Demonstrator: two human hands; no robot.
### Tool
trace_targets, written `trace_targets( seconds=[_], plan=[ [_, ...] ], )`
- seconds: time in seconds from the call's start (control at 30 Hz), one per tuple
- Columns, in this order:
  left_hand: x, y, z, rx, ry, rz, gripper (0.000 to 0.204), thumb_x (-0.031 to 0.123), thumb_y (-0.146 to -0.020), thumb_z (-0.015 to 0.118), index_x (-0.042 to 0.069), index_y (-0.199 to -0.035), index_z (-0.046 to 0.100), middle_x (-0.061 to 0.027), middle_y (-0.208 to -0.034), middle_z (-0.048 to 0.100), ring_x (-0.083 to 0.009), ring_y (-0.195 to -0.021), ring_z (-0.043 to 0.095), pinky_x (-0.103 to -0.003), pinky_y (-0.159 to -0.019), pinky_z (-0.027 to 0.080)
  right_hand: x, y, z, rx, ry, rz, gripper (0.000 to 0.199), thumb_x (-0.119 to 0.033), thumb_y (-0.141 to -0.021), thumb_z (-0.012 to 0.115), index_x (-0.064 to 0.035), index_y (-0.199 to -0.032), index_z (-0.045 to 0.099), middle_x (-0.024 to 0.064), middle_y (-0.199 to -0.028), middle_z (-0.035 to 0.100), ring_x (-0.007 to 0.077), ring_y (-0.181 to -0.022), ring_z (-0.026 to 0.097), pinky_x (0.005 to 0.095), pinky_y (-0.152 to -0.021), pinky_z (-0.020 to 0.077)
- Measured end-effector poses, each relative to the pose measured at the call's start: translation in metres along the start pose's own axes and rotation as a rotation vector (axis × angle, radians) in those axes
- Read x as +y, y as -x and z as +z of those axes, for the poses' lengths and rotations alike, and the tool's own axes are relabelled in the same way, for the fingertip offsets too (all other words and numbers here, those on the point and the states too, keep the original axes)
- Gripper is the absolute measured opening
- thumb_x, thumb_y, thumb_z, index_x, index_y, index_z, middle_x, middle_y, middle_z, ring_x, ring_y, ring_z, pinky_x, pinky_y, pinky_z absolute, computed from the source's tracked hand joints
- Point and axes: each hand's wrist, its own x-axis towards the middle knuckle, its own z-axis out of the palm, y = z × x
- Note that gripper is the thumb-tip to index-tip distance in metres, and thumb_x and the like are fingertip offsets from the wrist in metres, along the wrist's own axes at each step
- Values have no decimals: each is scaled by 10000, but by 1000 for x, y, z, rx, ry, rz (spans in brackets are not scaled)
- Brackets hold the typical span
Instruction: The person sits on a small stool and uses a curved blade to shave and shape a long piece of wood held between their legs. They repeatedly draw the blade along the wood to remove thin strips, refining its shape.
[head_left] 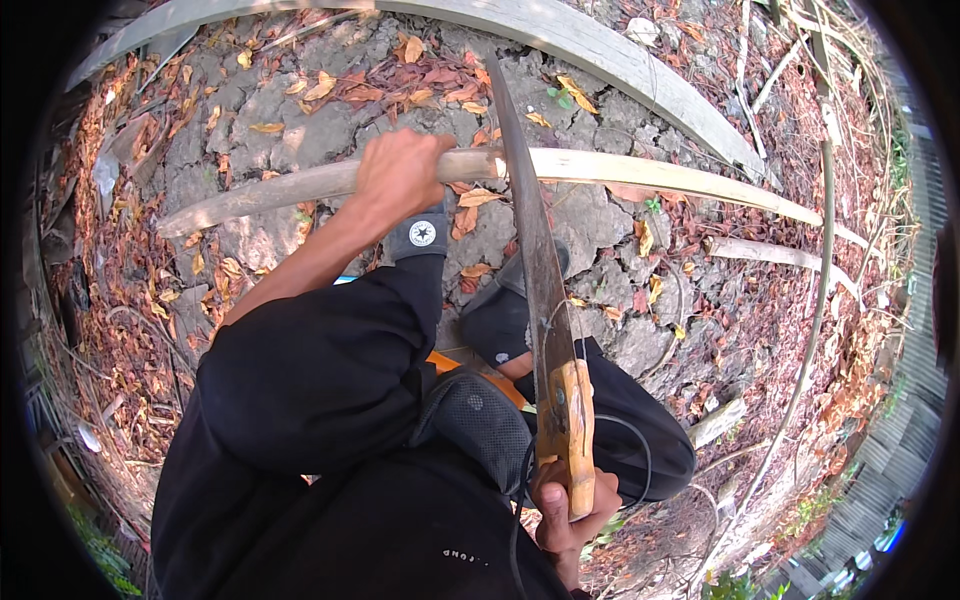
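My left hand (400, 172) is wrapped over a long wooden pole (270, 195) that lies crosswise in front of me. Left of the hand the pole is grey and weathered; its right stretch is pale and stripped. My right hand (577, 510) grips the wooden handle (572, 410) of a hand saw. The long, dark saw blade (535, 230) points away from me and crosses the pole just right of my left hand. Whether its teeth touch the wood I cannot tell. My shoe (420, 235) is close beneath the pole by the left hand.
A long grey plank (580, 60) curves across the far side. Another cut branch (765, 250) lies to the right, near a thin bent stick (825, 230). Dry leaves (400, 85) cover cracked soil. Corrugated sheeting (900, 400) edges the right side.
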Motion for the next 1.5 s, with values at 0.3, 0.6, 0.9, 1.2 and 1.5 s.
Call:
trace_targets(
  seconds=[0.3, 0.6, 0.9, 1.2, 1.5],
  plan=[
    [12, 6, -9, -87, 33, 12, 482, 48, -614, 640, 114, -1082, 737, -239, -780, 688, -400, -758, 687, -483, -713, 550, -11, -6, 16, -53, 141, -18, 400, -278, -880, 702, -3, -618, 576, 58, -539, 575, 145, -447, 516, 277, -485, 385],
    [3, -2, -4, -146, 58, -29, 469, 81, -597, 638, 107, -1052, 749, -233, -788, 693, -409, -773, 683, -486, -747, 544, -17, 11, -1, 81, -281, 232, 395, -208, -869, 709, -9, -563, 558, 18, -453, 497, 130, -385, 477, 267, -425, 350],
    [8, 2, -14, -299, 46, -5, 469, 82, -603, 637, 121, -1056, 748, -234, -819, 697, -409, -827, 683, -494, -777, 541, -15, 27, -14, 84, -165, 177, 501, -326, -913, 697, 15, -617, 480, 48, -464, 439, 126, -378, 420, 269, -388, 322],
    [15, 9, -5, -190, 3, 24, 474, 51, -607, 649, 104, -1069, 740, -222, -818, 701, -404, -800, 685, -485, -769, 550, -9, -27, 16, -47, 140, 84, 270, -119, -835, 749, 0, -640, 605, 60, -491, 496, 168, -396, 482, 291, -441, 335],
    [18, 14, -14, -207, 36, 30, 509, 42, -594, 640, 112, -1088, 739, -220, -793, 694, -405, -783, 680, -479, -758, 545, -21, -26, 5, -21, 96, 114, 382, -240, -852, 752, 9, -611, 590, 42, -499, 534, 142, -423, 512, 273, -455, 357]
  ],
)
